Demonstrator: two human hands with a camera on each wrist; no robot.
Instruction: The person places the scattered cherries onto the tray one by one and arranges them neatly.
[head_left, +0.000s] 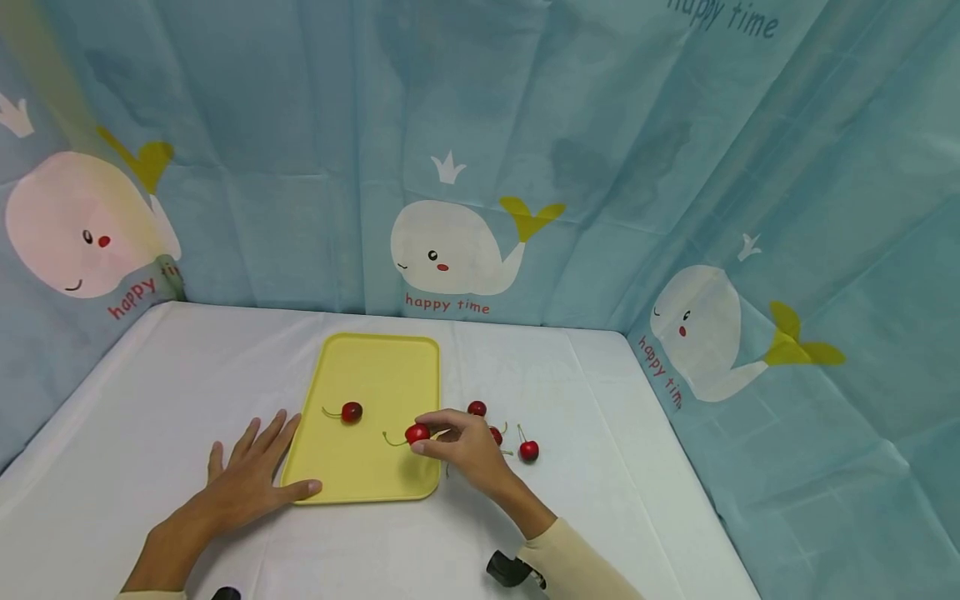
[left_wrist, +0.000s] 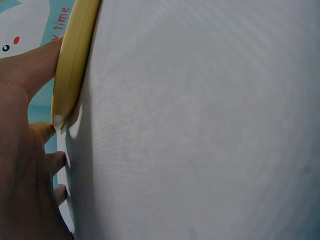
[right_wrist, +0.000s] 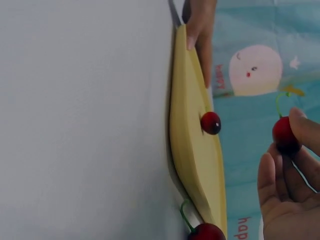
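Observation:
A yellow tray (head_left: 375, 367) lies on the white table. One cherry (head_left: 352, 412) rests in it, stem pointing left. My right hand (head_left: 468, 450) pinches another cherry (head_left: 417, 433) between thumb and fingertips above the tray's right side; in the right wrist view that held cherry (right_wrist: 286, 135) is clearly off the tray, stem up. At the tray's lower left corner is my left hand (head_left: 251, 475), fingers spread along the left edge and thumb over the near rim. The left wrist view has the left hand (left_wrist: 25, 125) against the tray's side (left_wrist: 72, 65).
Right of the tray, several cherries lie on the white cloth, among them one cherry (head_left: 528, 451) farthest right and one cherry (head_left: 476, 408) at the back, partly behind my right hand. A blue curtain (head_left: 300, 167) with printed whales hangs behind and at both sides.

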